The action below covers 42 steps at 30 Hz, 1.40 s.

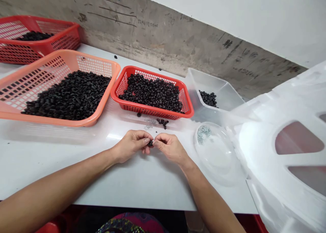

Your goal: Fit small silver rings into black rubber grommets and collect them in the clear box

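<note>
Over the middle of the white table my two hands meet. A small black plastic part (150, 143) sits pinched between the thumb and fingers of my left hand (134, 142). My right hand (168, 145) touches it from the other side, thumb and fingertips closed together; whatever lies between those tips is too small to make out. Just beyond my hands are a few loose black pieces (162, 122) and a scatter of tiny silvery metal bits (149, 123). A round clear dish (216, 158) to the right holds more small silvery bits (203, 133).
Behind my hands stands a red basket (152, 108) of black ring-like pieces. An orange basket (94, 119) of small black parts is at left, another red basket (58, 42) behind it. A clear bin (226, 93) and a large white plastic object (259, 141) stand right.
</note>
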Motion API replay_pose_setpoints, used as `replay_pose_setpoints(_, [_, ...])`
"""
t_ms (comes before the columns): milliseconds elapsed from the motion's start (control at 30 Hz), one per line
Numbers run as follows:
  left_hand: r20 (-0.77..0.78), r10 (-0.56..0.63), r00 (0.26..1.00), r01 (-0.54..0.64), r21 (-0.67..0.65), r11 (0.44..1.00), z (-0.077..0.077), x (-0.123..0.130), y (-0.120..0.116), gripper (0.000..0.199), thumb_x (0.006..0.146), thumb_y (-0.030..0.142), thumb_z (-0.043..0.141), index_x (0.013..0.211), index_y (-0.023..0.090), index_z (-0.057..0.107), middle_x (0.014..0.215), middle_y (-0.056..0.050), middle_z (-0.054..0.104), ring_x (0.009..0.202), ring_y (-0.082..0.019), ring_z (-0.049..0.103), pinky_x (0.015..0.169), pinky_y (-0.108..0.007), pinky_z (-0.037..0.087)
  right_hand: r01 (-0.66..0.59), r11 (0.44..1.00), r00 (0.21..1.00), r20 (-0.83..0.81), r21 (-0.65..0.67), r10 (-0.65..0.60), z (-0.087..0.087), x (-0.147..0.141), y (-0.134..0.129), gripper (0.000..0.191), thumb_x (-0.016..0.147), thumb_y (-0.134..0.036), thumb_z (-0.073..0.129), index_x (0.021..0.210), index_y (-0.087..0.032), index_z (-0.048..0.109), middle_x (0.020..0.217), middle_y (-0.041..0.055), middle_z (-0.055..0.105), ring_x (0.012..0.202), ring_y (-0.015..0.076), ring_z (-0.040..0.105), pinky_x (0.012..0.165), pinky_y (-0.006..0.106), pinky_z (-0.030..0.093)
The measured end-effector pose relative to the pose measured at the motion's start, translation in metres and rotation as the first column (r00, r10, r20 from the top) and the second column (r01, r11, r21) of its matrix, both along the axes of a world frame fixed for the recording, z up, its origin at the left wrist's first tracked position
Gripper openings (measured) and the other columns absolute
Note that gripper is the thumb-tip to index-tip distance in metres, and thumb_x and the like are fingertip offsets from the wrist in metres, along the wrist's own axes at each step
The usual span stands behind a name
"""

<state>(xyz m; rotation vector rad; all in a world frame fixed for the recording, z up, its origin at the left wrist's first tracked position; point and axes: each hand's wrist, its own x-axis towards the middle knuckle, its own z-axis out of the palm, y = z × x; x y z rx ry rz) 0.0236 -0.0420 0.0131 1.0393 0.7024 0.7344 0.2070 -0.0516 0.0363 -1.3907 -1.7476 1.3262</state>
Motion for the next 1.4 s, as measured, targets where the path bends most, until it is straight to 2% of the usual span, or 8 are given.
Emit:
replay_pose_setpoints(267, [0.201,0.032,0.979,-0.006,-0.129,0.992,0.000,0.000,0.001,0.023,0.075,0.033,0.068,0.083,0.012,0.063,0.069,-0.001,0.060,0.054,-0.008,0.050,0.055,-0.023,0.036,-0.044,0.995,0.984,-0.175,-0.094,0.027,-0.008,0.000,0.003,0.034,0.080,-0.047,0.060,0.078,-0.014,0.063,0.076,0.0051,0.067,0.070,0.0149,0.059,0.065,0.026,0.044])
replay_pose_setpoints(467, [0.170,0.018,0.985,0.000,-0.105,0.994,-0.002,0.000,0.002,0.021,0.079,0.032,0.065,0.086,0.012,0.063,0.060,0.000,0.060,0.055,-0.009,0.052,0.056,-0.023,0.037,0.051,0.999,0.999,-0.009,-0.020,-0.051,-0.005,-0.005,0.001,0.031,0.078,-0.046,0.062,0.071,-0.015,0.062,0.064,0.0014,0.061,0.060,0.0126,0.052,0.056,0.024,0.039])
replay_pose_setpoints(567, [0.154,0.014,0.988,0.007,-0.138,0.990,0.000,0.000,0.002,0.022,0.076,0.031,0.067,0.087,0.012,0.063,0.065,-0.003,0.064,0.058,-0.011,0.056,0.059,-0.025,0.039,0.091,0.996,0.996,0.023,0.013,-0.092,-0.003,-0.004,0.001,0.027,0.078,-0.042,0.062,0.071,-0.015,0.063,0.064,0.0002,0.059,0.059,0.0111,0.050,0.055,0.023,0.037])
replay_pose_setpoints(733, [0.163,0.047,0.986,-0.013,-0.203,0.979,0.002,0.000,0.003,0.025,0.070,0.022,0.072,0.089,0.011,0.061,0.081,-0.006,0.067,0.063,-0.012,0.062,0.060,-0.026,0.042,0.119,0.992,0.981,-0.149,-0.044,-0.124,-0.004,0.004,0.002,0.024,0.084,-0.036,0.054,0.088,-0.015,0.066,0.072,0.0025,0.064,0.062,0.0112,0.053,0.059,0.025,0.042])
replay_pose_setpoints(833, [0.176,0.055,0.983,-0.014,-0.222,0.975,0.002,0.000,0.004,0.026,0.069,0.019,0.073,0.090,0.011,0.060,0.083,-0.007,0.067,0.064,-0.013,0.063,0.061,-0.026,0.043,0.163,0.976,0.941,-0.274,-0.143,-0.198,-0.005,0.006,0.003,0.020,0.077,-0.031,0.061,0.089,-0.015,0.065,0.071,0.0026,0.064,0.062,0.0117,0.055,0.057,0.025,0.043])
replay_pose_setpoints(1033, [0.167,0.066,0.984,-0.027,-0.223,0.974,0.002,0.000,0.005,0.023,0.068,0.019,0.072,0.086,0.011,0.060,0.082,-0.006,0.066,0.068,-0.015,0.064,0.063,-0.028,0.045,0.119,0.960,0.892,-0.398,-0.253,-0.215,-0.008,0.006,0.005,0.024,0.071,-0.030,0.067,0.091,-0.016,0.065,0.075,0.0041,0.066,0.065,0.0128,0.058,0.058,0.026,0.044])
replay_pose_setpoints(1267, [0.140,0.073,0.987,-0.041,-0.220,0.975,0.001,-0.002,0.004,0.024,0.068,0.020,0.072,0.088,0.012,0.060,0.078,-0.006,0.067,0.060,-0.013,0.062,0.058,-0.026,0.042,0.196,0.971,0.922,-0.312,-0.137,-0.230,-0.006,0.008,0.006,0.014,0.071,-0.027,0.067,0.081,-0.017,0.066,0.064,-0.0025,0.055,0.058,0.0088,0.046,0.056,0.023,0.037])
replay_pose_setpoints(1400, [0.151,0.078,0.985,-0.042,-0.231,0.972,0.001,-0.001,0.005,0.026,0.067,0.020,0.073,0.088,0.011,0.059,0.076,-0.006,0.067,0.059,-0.013,0.062,0.058,-0.026,0.043,0.165,0.977,0.919,-0.338,-0.136,-0.203,-0.003,0.007,0.003,0.016,0.074,-0.030,0.065,0.084,-0.018,0.064,0.060,-0.0040,0.050,0.052,0.0085,0.042,0.050,0.023,0.033])
